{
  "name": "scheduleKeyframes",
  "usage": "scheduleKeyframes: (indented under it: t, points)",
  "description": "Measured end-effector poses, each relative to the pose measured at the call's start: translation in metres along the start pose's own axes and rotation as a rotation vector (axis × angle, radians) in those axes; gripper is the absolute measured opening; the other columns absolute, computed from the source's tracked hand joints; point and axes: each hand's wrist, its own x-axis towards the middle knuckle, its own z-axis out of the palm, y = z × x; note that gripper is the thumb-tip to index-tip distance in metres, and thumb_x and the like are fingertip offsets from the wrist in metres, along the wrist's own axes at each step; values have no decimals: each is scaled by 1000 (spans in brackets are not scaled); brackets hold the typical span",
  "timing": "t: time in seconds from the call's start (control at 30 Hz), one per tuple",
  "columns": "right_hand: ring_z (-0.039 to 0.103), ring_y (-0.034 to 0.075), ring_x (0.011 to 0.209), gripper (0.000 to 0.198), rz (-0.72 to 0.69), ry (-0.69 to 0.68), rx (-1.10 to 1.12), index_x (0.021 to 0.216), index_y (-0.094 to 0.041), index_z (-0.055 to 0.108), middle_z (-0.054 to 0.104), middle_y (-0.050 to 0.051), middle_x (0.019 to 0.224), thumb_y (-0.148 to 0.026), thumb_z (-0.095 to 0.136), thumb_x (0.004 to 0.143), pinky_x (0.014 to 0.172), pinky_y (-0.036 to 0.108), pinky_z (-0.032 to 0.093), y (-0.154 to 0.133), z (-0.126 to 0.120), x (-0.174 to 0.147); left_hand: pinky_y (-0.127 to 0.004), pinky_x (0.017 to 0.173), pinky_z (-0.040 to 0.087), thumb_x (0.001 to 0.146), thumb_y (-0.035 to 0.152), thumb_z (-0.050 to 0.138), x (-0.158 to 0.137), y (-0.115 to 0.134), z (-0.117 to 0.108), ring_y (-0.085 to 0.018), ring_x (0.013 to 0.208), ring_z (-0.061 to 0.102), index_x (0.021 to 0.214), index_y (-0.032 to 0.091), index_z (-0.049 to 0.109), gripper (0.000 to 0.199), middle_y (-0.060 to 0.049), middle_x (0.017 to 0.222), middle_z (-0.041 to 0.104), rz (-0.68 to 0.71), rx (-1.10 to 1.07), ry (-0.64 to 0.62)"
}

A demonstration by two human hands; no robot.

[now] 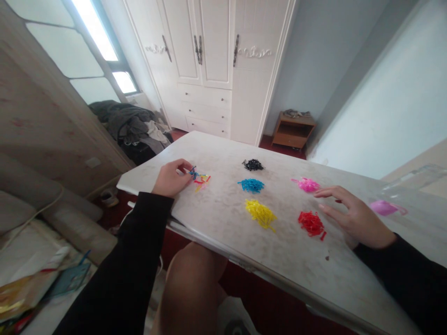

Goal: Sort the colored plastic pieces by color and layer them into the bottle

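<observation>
My left hand (171,178) rests at the left of the table with thumb and forefinger bent together on some blue and dark rubber bands (194,173). These belong to a small mixed heap (202,180) with red, yellow and pink pieces. My right hand (352,216) hovers at the right, fingers apart and nothing visible in them. Nearest to its fingertips are a pink pile (308,185) and a red pile (311,224) of rubber bands. Between the hands lie a black pile (253,164), a blue pile (252,185) and a yellow pile (260,214).
All the piles lie on a pale table (223,242). Beyond my right hand are a pink pouch-like object (384,207) and a clear plastic container (412,181). A white wardrobe (213,70), a brown bedside cabinet (294,130) and heaped clothes (129,123) stand farther off.
</observation>
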Motion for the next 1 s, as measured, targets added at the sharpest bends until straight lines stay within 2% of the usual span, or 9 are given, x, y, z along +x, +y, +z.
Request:
scheduleKeyframes:
  t: [0.17,0.37,0.53,0.67,0.87,1.0]
  points:
    - [67,33,113,24,-1,-3,-5,101,-26,71,71,10,113,-46,64,89,106,50,49,0,0,0,-28,66,49,65,25,64,0,-2,0,-18,67,62,84,18,74,22,-3,79,74,27,4,4]
    - [67,32,113,23,-23,-16,-15,98,-26,71,71,9,113,-45,64,89,107,50,48,1,0,-1,-27,60,48,65,25,63,1,-7,2,-18,65,62,92,19,75,30,-4,79,75,-12,-77,11]
    - [67,32,113,22,-30,-19,-18,96,-26,72,70,9,113,-45,63,89,107,50,49,1,0,-1,-28,62,48,60,21,64,2,-7,1,-18,66,63,88,18,76,31,-5,84,77,-16,-42,-1]
    - [67,32,113,22,-24,-28,-25,95,-26,72,70,9,113,-46,64,89,106,50,49,0,1,-1,-28,65,47,60,21,64,1,-4,0,-18,67,61,86,18,76,28,-3,75,73,25,-12,-7]
    - [68,33,113,22,-22,-29,-17,94,-26,72,70,9,113,-46,64,89,107,50,49,-2,1,-1,-28,62,45,61,21,62,-2,-1,-1,-17,62,58,86,18,76,29,0,65,67,8,-44,-9]
    - [68,33,112,22,-34,-23,-14,93,-26,72,70,9,112,-46,63,89,107,51,49,-4,1,-1,-28,60,44,61,24,63,-1,-3,1,-17,63,58,87,17,76,30,-3,74,72,-16,-64,-14]
